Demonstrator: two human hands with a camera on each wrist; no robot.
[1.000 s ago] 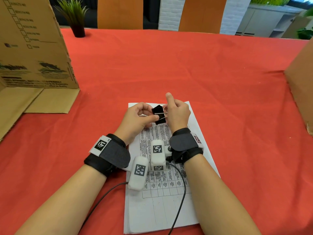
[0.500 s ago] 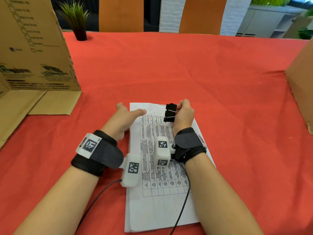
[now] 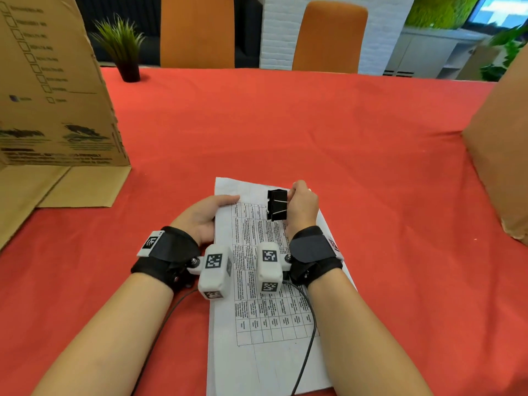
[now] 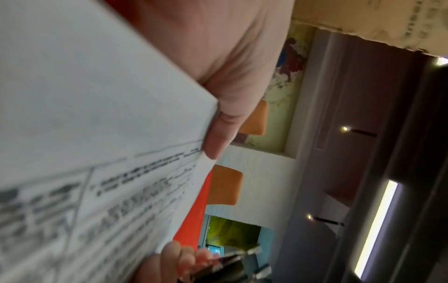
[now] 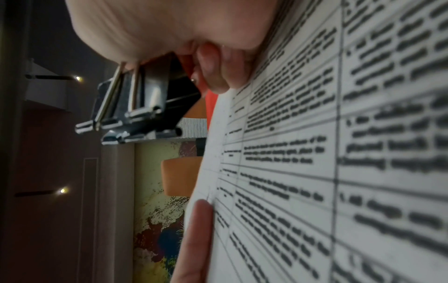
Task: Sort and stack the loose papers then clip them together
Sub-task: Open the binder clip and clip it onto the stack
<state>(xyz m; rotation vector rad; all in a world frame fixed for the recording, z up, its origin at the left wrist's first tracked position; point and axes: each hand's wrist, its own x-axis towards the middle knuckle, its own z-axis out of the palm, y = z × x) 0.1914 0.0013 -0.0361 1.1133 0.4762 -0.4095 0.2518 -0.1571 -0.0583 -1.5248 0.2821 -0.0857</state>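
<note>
A red cloth-covered table point(image 3: 314, 132) has broad bare room to the far side. An open cardboard box point(image 3: 54, 110) stands far left. The squared paper stack point(image 3: 274, 332) lies near centre. The left hand point(image 3: 200, 217) lies flat, fingers straight, at its left edge; the right hand point(image 3: 303, 208) pinches the black binder clip point(image 3: 276, 204) over the stack's far end.

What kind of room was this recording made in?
Probably an office lounge or meeting area, though that is a guess: a long table under a red cloth, two orange chairs behind it, a white brick pillar, and a moss wall panel.
</note>
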